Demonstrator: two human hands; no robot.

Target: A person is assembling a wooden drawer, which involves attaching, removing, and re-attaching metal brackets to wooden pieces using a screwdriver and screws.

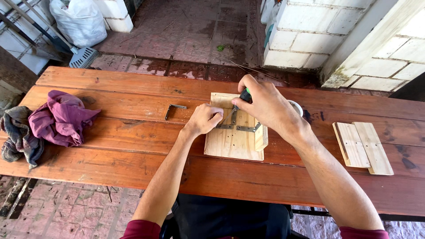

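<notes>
A pale wooden board (232,144) lies on the red-brown wooden table (110,150), with a small wooden block (261,136) at its right side. A metal angle bracket (241,128) lies across the board. My right hand (265,106) grips a screwdriver with a black and green handle (245,94), its shaft slanting down toward the bracket. My left hand (203,118) pinches with thumb and fingers at the bracket's left end, by the screwdriver tip.
A second loose angle bracket (173,109) lies left of the board. Crumpled purple and grey cloths (53,121) sit at the table's left end. Two wooden slats (363,146) lie at the right. A white bowl (296,106) peeks from behind my right hand. Brick floor and white block walls lie beyond.
</notes>
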